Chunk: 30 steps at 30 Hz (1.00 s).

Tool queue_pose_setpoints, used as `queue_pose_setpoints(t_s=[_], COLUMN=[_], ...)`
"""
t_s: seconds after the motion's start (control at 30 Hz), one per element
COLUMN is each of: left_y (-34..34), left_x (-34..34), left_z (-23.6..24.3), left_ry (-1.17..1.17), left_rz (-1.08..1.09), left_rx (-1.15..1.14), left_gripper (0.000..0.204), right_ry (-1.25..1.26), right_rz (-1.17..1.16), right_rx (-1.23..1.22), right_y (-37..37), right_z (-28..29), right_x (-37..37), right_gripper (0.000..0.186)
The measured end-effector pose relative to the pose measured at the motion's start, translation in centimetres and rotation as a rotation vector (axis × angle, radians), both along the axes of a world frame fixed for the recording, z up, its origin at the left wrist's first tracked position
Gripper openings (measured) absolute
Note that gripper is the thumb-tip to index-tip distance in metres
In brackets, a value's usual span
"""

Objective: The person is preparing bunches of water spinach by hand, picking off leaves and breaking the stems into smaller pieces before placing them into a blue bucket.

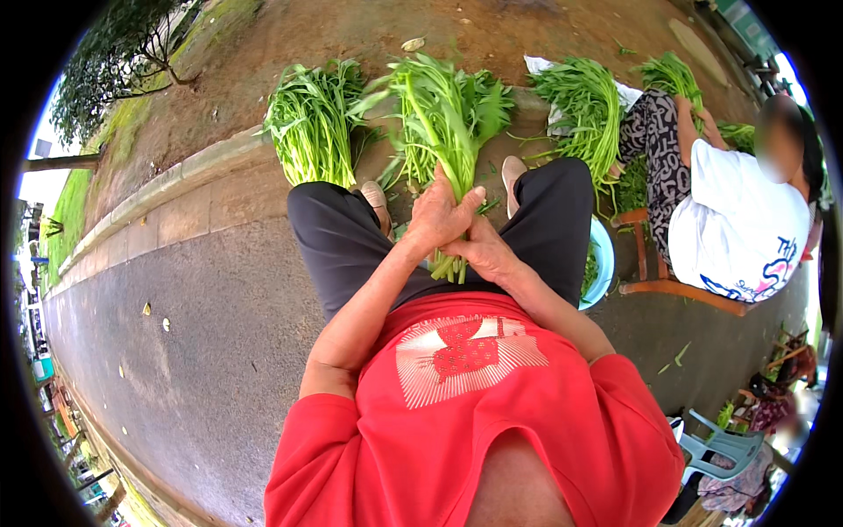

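Note:
I hold a bunch of long green leafy stalks [446, 114] upright between my knees. My left hand [439, 215] is wrapped around the stems in the middle of the bunch. My right hand [486, 250] grips the cut stem ends just below it, touching the left hand. The leafy tops fan out away from me over the curb. My legs in dark trousers [329, 237] sit on either side of the bunch.
A second bundle of greens [313, 123] lies at the left on the curb [189, 171], a third [584, 110] at the right. A light blue basin [604, 263] sits by my right leg. A person in white [742, 220] sits on a low wooden stool [676, 285].

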<state>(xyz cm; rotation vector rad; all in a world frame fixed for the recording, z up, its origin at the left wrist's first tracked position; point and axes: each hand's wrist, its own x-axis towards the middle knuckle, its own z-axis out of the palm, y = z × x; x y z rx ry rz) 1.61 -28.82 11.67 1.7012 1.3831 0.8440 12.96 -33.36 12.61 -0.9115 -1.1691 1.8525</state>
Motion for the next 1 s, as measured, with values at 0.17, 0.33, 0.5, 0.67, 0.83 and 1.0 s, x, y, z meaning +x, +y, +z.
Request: queue_pose_setpoints(t_s=[0.17,0.33,0.5,0.67,0.83,1.0], left_y=[0.0,-0.2,-1.4,-1.1,-1.7,-3.1], left_x=[-0.1,-2.0,-3.7,-2.5,-1.4,-0.7], left_z=[3.2,4.1,4.2,1.6,1.3,2.4], left_ry=[-0.173,-0.756,-0.952,-1.223,-1.218,-1.141], left_rz=[-0.103,0.163,-0.16,0.047,0.206,0.232], left_rx=[-0.139,-0.449,-0.792,-0.72,-0.481,-0.239], left_gripper=[0.078,0.063,0.05,0.025,0.02,0.034], right_ry=[0.415,0.794,0.929,0.948,0.906,0.897], right_rz=[0.06,0.113,0.185,0.249,0.183,0.087], right_rx=[-0.333,-0.445,-0.355,-0.323,-0.34,-0.431], right_y=[0.5,0.5,0.5,0.3,0.3,0.5], right_z=[-0.6,1.0,1.0,0.8,0.5,-0.5], right_x=[0.8,0.8,1.3,0.3,1.2,1.8], right_gripper=[0.026,0.031,0.037,0.035,0.036,0.03])
